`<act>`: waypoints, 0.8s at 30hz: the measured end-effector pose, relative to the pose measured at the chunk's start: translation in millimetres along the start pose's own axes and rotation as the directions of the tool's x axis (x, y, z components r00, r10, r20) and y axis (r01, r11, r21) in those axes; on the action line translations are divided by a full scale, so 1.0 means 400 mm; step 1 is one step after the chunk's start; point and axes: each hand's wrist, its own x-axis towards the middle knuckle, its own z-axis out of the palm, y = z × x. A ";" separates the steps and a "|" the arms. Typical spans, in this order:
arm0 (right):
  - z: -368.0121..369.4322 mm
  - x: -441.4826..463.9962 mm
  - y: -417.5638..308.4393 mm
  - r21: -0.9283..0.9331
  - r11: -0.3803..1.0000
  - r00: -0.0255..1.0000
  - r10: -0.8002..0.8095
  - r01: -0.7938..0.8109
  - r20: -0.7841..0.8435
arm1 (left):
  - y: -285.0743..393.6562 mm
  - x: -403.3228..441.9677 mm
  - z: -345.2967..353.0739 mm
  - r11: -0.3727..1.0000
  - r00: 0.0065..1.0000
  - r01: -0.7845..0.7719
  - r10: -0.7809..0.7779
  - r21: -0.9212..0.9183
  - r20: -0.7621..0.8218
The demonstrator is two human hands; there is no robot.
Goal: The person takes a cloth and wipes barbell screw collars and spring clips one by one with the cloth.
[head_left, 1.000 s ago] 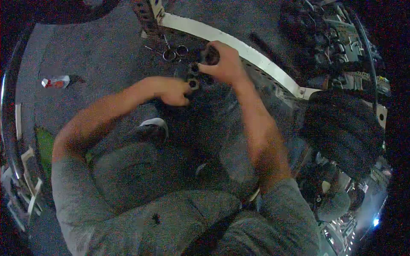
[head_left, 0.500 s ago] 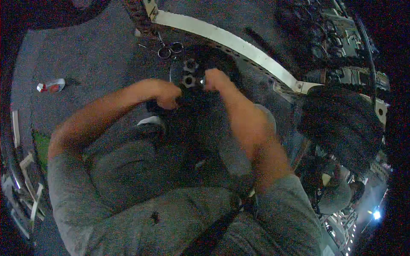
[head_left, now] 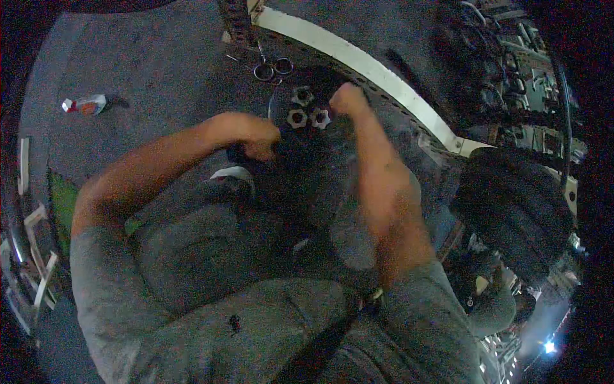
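In front of me is a dark round metal part (head_left: 273, 105) with a thin shiny rim, much of it lost in shadow. Three star-shaped metal pieces with central holes show on it: an upper one (head_left: 302, 96), a lower left one (head_left: 297, 119) and a lower right one (head_left: 320, 118). My left hand (head_left: 259, 137) is closed at the near left side of the round part. Closed as well, my right hand (head_left: 348, 100) is at its right side, just beyond the star-shaped pieces. What either hand grips is hidden by the fingers and the dark.
Scissors-like ring handles (head_left: 273, 68) lie on the floor beyond the round part. A pale curved metal beam (head_left: 358, 54) runs across the back to the right. A plastic bottle (head_left: 86, 104) lies at left. Dark parts on racks (head_left: 531, 77) and a person's dark-haired head (head_left: 511, 211) are at right.
My right hand has moved away from me and slightly right, uncovering the lower right star-shaped piece. My left hand stays closed in nearly the same place. The view has shifted a little.
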 end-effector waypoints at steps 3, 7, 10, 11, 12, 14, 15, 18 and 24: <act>-0.135 -0.020 0.163 0.807 0.589 0.999 0.031 -0.045 0.033 | 0.009 -0.028 -0.028 1.000 1.000 0.011 -0.011 0.021 -0.011; -0.280 -0.171 0.295 0.748 0.663 1.000 -0.020 0.029 -0.021 | 0.031 -0.098 -0.082 0.998 0.991 0.026 -0.018 0.054 -0.135; -0.160 -0.215 0.438 0.545 0.836 0.998 0.060 -0.062 0.022 | 0.032 -0.132 -0.093 0.995 0.981 0.092 -0.084 0.037 -0.174; -0.095 -0.223 0.479 0.471 0.876 0.995 0.098 -0.103 0.035 | 0.034 -0.139 -0.102 0.996 0.982 0.093 -0.090 0.014 -0.167; 0.006 -0.222 0.540 0.413 0.901 0.991 0.125 -0.136 0.053 | 0.035 -0.146 -0.109 0.995 0.982 0.098 -0.099 -0.011 -0.160; 0.234 -0.205 0.669 0.316 0.933 0.985 0.149 -0.170 0.089 | 0.015 -0.155 -0.105 0.996 0.984 0.064 -0.072 -0.056 -0.163; 0.378 -0.180 0.763 0.287 0.947 0.988 0.126 -0.145 0.085 | -0.006 -0.160 -0.102 0.997 0.983 0.023 -0.036 -0.074 -0.179; 0.593 -0.154 0.874 0.200 0.957 0.977 0.198 -0.210 0.077 | 0.013 -0.193 -0.100 0.977 0.976 0.140 -0.163 -0.159 -0.145; 0.606 -0.057 0.856 0.124 0.893 0.893 0.405 -0.432 0.197 | 0.010 -0.227 -0.084 0.911 0.926 0.309 -0.354 -0.274 -0.132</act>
